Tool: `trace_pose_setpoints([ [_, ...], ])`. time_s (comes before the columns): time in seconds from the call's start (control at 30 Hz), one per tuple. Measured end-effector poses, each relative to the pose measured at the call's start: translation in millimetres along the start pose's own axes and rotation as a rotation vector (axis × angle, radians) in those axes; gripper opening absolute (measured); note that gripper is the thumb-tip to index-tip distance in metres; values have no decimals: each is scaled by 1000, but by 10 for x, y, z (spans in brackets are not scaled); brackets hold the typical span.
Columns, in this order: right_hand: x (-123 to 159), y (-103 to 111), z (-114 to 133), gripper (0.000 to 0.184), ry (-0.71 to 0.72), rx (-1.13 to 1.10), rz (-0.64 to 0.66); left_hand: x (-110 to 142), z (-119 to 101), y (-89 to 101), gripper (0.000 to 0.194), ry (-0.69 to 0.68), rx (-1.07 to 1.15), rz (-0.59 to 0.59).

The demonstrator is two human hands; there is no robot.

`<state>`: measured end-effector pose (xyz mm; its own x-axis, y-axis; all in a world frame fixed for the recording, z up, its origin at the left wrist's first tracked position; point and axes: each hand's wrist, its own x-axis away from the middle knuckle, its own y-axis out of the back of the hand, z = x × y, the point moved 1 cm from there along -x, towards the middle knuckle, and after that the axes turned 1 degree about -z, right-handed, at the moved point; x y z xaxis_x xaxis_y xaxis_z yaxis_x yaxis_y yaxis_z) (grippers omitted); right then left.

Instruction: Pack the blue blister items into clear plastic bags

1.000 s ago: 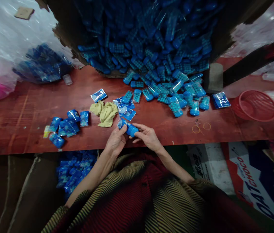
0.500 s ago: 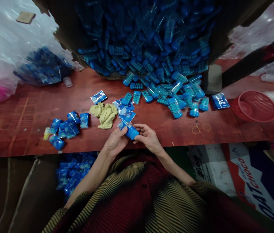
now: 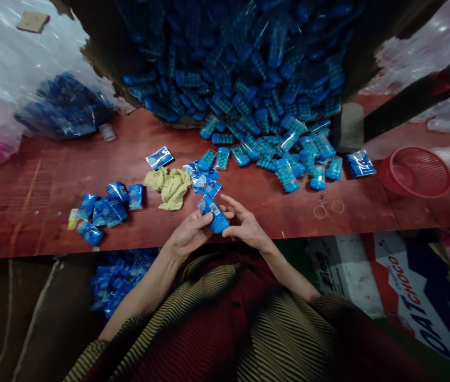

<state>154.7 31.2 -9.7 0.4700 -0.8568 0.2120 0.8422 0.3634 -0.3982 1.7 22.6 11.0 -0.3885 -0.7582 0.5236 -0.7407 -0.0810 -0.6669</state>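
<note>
I have the blue container [image 3: 219, 220] at frame centre, over the near edge of the tabletop [image 3: 368, 209]. My left hand [image 3: 189, 233] pinches it, thumb on top; my right hand [image 3: 247, 228] is parted wide at its lower end, contact unclear. Progress, by my reading: several wrapped packs [image 3: 109, 210] done at left; many bare bead-filled containers [image 3: 286, 175] left, upper centre; the held one, in printed wrap [image 3: 208, 202], looks well along. Long axis slants upper left to lower right, plain blue end down-right.

Tbl [image 3: 368, 212] front passable btwn R hand [image 3: 247, 225] & basket [image 3: 386, 178]; bottle pile [image 3: 286, 142] blocks behind, box [image 3: 362, 48] depth unclear.
</note>
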Motion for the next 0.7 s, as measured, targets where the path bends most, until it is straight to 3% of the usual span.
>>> trace_pose_setpoints([
  [0.2, 6, 79, 72, 69, 52, 127, 44, 31, 36, -104, 29, -16, 15, 25],
  [0.37, 34, 57, 105, 66, -64, 61, 111, 88, 45, -209, 29, -35, 8, 22],
  [0.7, 52, 54, -7, 60, -43, -50, 59, 96, 222, -324, 32, -122, -23, -40],
])
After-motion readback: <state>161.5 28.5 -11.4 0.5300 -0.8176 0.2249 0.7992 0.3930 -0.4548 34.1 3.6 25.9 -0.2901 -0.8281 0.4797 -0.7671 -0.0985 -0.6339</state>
